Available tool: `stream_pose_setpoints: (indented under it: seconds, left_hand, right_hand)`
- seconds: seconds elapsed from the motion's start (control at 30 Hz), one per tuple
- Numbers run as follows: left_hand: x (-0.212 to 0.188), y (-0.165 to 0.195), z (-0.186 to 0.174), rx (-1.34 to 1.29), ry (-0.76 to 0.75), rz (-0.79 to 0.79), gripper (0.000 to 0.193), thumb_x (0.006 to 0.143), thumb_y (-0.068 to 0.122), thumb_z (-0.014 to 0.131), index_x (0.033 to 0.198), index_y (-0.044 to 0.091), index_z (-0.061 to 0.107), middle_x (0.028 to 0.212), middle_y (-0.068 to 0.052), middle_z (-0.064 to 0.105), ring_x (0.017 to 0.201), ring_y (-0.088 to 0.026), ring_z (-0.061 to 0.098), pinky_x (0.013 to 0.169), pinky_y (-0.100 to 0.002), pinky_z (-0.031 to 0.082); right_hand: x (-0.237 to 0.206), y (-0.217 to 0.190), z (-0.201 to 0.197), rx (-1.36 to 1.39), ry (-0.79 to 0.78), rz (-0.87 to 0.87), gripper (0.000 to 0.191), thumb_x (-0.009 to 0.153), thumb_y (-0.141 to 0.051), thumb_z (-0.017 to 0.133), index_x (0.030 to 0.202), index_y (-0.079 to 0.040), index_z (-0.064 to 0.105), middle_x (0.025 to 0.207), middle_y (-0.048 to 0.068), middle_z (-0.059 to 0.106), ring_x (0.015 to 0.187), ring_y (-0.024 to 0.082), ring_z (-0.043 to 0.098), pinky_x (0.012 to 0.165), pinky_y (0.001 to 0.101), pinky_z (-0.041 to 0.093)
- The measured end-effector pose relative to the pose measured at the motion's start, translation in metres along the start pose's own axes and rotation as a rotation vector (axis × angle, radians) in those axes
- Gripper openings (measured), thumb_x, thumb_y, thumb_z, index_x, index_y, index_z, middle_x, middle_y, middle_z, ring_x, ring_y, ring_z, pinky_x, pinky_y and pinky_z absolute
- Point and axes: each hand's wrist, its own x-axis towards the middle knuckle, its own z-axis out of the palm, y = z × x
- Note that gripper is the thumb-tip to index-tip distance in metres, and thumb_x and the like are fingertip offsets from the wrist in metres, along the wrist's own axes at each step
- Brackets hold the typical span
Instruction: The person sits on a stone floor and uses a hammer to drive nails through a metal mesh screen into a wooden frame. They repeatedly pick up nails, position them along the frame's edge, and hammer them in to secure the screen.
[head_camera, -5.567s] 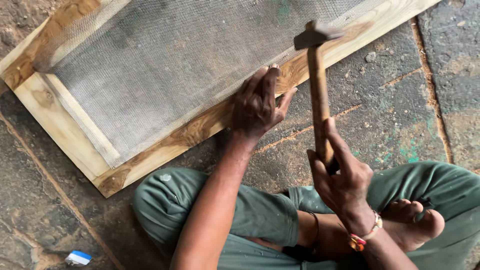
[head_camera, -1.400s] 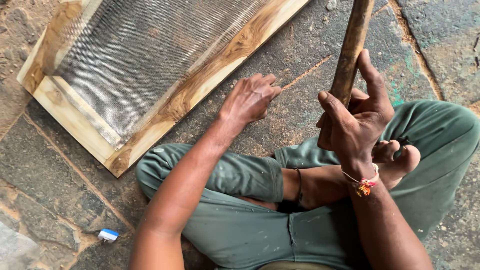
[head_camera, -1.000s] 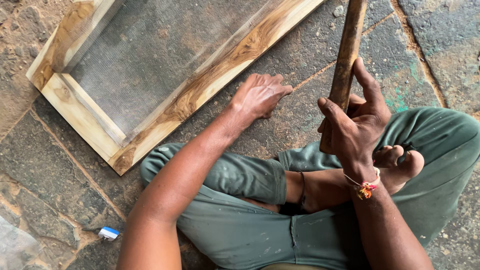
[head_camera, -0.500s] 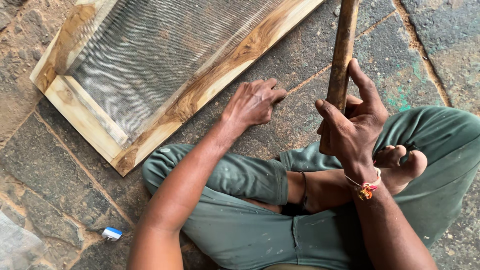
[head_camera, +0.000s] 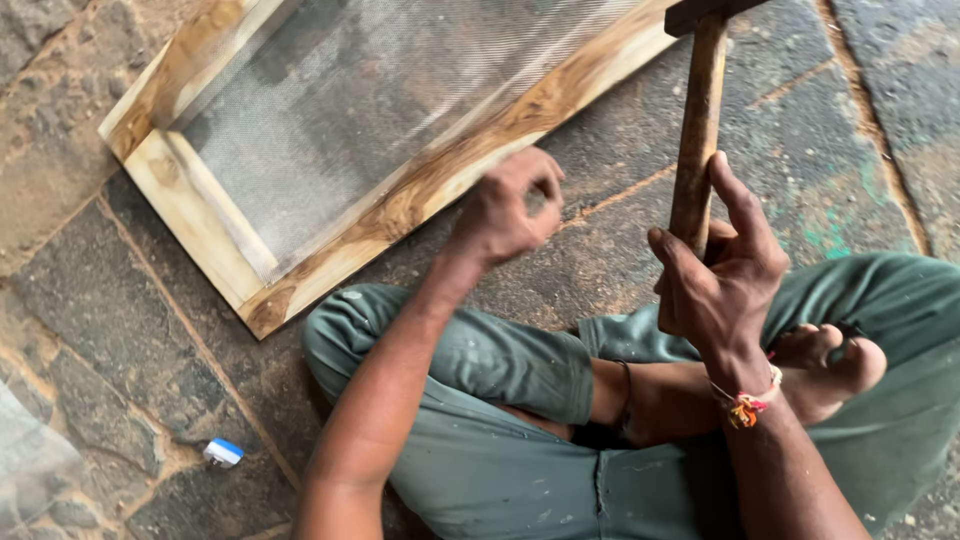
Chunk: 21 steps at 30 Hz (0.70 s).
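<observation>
My left hand (head_camera: 505, 210) is lifted just off the stone floor, blurred, with thumb and fingertips pinched into a ring; anything between them is too small to see. It hovers beside the near rail of a wooden frame (head_camera: 430, 185) that lies flat and is covered with grey wire mesh (head_camera: 370, 100). My right hand (head_camera: 725, 285) grips the wooden handle of a hammer (head_camera: 697, 120) held upright, its dark head at the top edge of the view. I sit cross-legged in green trousers (head_camera: 500, 360).
The frame rests on a rough stone-slab floor (head_camera: 120, 330) with dirt-filled joints. A small blue and white object (head_camera: 223, 453) lies on the floor at my left knee. My bare foot (head_camera: 830, 365) sits under my right wrist.
My left hand left the frame rail, pressed on the floor, then rose with its fingers pinched together. The hammer stayed upright in my right hand, its head now back in view.
</observation>
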Motion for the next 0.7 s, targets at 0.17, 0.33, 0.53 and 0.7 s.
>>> stream_pose_setpoints:
  seconds: [0.17, 0.33, 0.53, 0.7]
  left_hand:
    - [0.011, -0.015, -0.063, -0.034, 0.286, -0.231, 0.008, 0.098, 0.008, 0.066, 0.090, 0.010, 0.065, 0.077, -0.002, 0.070, 0.065, -0.009, 0.068, 0.059, -0.024, 0.061]
    - [0.020, -0.046, -0.065, 0.021, 0.491, -0.226, 0.004, 0.096, 0.010, 0.071, 0.092, 0.010, 0.068, 0.080, -0.002, 0.073, 0.064, -0.008, 0.068, 0.058, -0.023, 0.060]
    - [0.012, -0.067, -0.042, 0.013, 0.485, -0.282, 0.003, 0.095, 0.009, 0.072, 0.093, 0.009, 0.074, 0.086, -0.003, 0.077, 0.065, -0.009, 0.068, 0.053, -0.023, 0.056]
    - [0.011, -0.075, -0.039, 0.069, 0.439, -0.150, 0.005, 0.095, 0.006, 0.072, 0.093, 0.011, 0.073, 0.095, -0.004, 0.076, 0.083, -0.011, 0.072, 0.076, -0.028, 0.061]
  right_hand:
    - [0.000, -0.002, 0.014, -0.225, -0.066, -0.118, 0.074, 0.092, -0.005, 0.079, 0.160, -0.008, 0.050, 0.098, 0.009, 0.076, 0.075, 0.010, 0.070, 0.062, 0.0269, 0.055]
    - [0.002, -0.008, 0.033, -0.518, -0.156, -0.171, 0.071, 0.087, -0.007, 0.082, 0.153, -0.012, 0.056, 0.071, 0.015, 0.065, 0.056, 0.020, 0.064, 0.059, 0.0347, 0.051]
    - [0.007, -0.008, 0.051, -0.638, -0.257, -0.340, 0.066, 0.088, -0.006, 0.075, 0.151, -0.012, 0.055, 0.110, 0.016, 0.075, 0.076, 0.031, 0.072, 0.066, 0.0401, 0.058]
    - [0.007, -0.006, 0.056, -0.671, -0.280, -0.369, 0.062, 0.089, -0.006, 0.073, 0.148, -0.009, 0.056, 0.127, 0.019, 0.073, 0.088, 0.031, 0.074, 0.071, 0.0388, 0.060]
